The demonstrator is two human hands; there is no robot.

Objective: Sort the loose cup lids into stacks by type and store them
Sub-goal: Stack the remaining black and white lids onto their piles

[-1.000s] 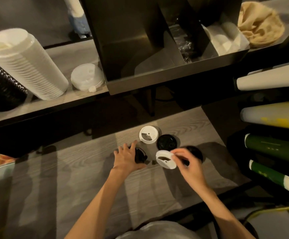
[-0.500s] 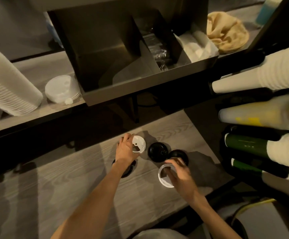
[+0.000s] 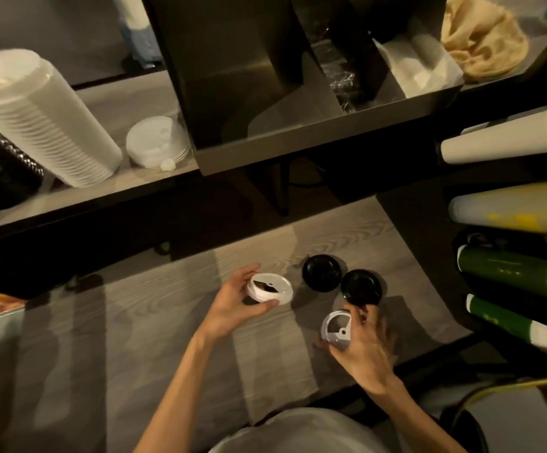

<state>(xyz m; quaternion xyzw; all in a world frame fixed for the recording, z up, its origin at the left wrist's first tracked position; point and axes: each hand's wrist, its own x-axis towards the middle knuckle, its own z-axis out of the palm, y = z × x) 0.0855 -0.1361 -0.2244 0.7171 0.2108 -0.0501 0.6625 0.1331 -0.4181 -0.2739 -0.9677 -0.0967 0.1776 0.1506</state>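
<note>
Two white lids are up off the counter [image 3: 154, 322]: your left hand [image 3: 232, 305] grips one white lid [image 3: 269, 288], your right hand [image 3: 363, 341] pinches the other lid [image 3: 335, 326]. From the left hand, its mate lies near at four o'clock, so I'd bring them together.

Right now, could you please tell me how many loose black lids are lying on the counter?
2: one black lid sits beside the other, just beyond the right hand. Another may be hidden under the left hand.
</note>
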